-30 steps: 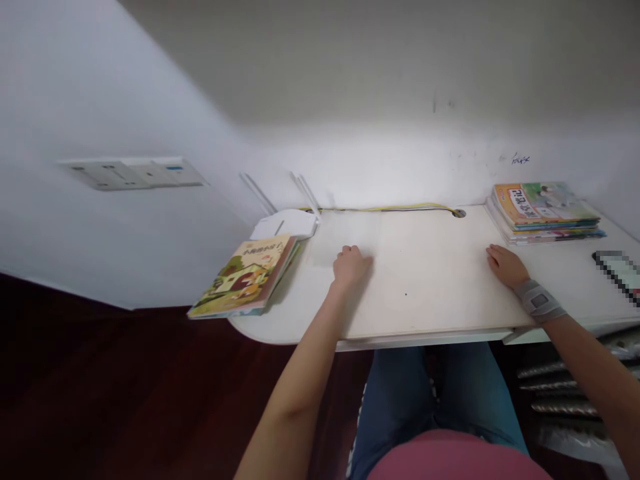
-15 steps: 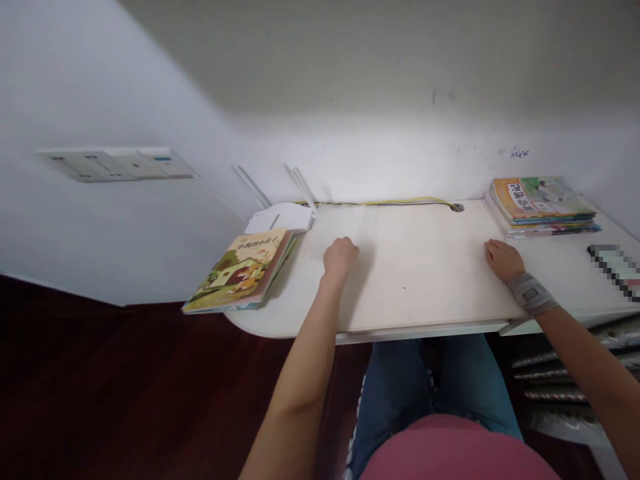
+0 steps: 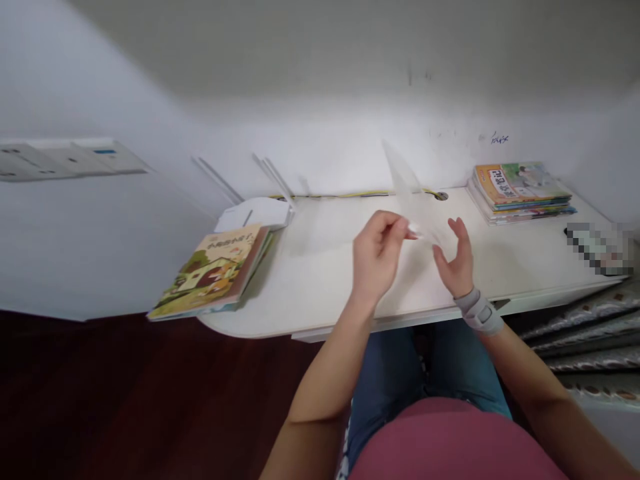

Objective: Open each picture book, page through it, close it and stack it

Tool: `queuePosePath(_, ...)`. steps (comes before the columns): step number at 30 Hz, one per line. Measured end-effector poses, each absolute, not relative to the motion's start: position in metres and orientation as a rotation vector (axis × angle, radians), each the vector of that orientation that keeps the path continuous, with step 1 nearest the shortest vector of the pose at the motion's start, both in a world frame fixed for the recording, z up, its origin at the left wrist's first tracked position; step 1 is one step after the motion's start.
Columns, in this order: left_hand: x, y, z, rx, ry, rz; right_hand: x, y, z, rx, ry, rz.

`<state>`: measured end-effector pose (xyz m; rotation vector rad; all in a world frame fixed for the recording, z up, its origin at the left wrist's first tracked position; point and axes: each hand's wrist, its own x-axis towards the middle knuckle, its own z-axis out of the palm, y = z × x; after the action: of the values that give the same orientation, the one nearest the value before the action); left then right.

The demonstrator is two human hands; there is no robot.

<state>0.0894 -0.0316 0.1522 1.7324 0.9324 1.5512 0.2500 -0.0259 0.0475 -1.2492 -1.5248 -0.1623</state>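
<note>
My left hand [image 3: 379, 253] is raised over the desk with its thumb and fingers pinched on the edge of a thin, translucent whitish sheet [image 3: 407, 190]. The sheet stands up and tilts away from the hand; it is blurred, so I cannot tell whether it is plastic or paper. My right hand [image 3: 456, 261], with a grey wrist strap [image 3: 479, 311], is just right of the sheet. Its thumb and fingers are spread, close to the sheet's lower right part; whether the thumb touches it I cannot tell. Below both hands is the white desk [image 3: 315, 280].
A stack of books [image 3: 207, 273] overhangs the desk's left edge, in front of a white router [image 3: 255, 212] with antennas. At the back right lies another book stack [image 3: 523, 190]. A pixelated phone-like object [image 3: 597, 250] lies far right. Cables [image 3: 345, 195] run along the wall.
My left hand has lifted off the desk and moved right, bringing the translucent sheet up with it. My right hand has moved left toward the sheet and spread its fingers. The view has shifted slightly.
</note>
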Motion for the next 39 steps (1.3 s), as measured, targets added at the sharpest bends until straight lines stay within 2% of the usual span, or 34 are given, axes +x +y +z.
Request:
queuePosePath(3, 0.056, -0.035, 0.130, 1.664, 1.095, 1.651, 0.287, -0.031, 0.052, -1.268, -1.609, -0.323)
queuePosePath(5, 0.034, -0.034, 0.102, 1.698, 1.350, 1.581, 0.307, -0.037, 0.049, -1.341, -1.726, -0.411)
queuePosePath(9, 0.014, -0.039, 0.042, 2.012, 1.871, 1.159, 0.328, -0.049, 0.026, -1.446, -2.062, -0.478)
queuePosePath(13, 0.021, -0.048, 0.012, 2.184, 2.136, 0.758, 0.335, -0.054, 0.002, -1.603, -2.270, -0.394)
queuePosePath(21, 0.032, -0.036, 0.008, 2.221, 2.253, 0.555, 0.347, -0.050, -0.001, -1.721, -2.410, -0.047)
queuePosePath(32, 0.039, -0.033, 0.008, 2.262, 2.252, 0.538, 0.358, -0.036, -0.010, -1.703, -2.338, -0.046)
queuePosePath(37, 0.022, -0.029, 0.014, 2.285, 2.021, 0.756, 0.364, -0.036, -0.008, -1.524, -2.119, -0.181)
queuePosePath(39, -0.001, -0.020, 0.024, 2.264, 2.075, 0.813, 0.366, -0.037, -0.008, -1.490, -1.971, -0.203)
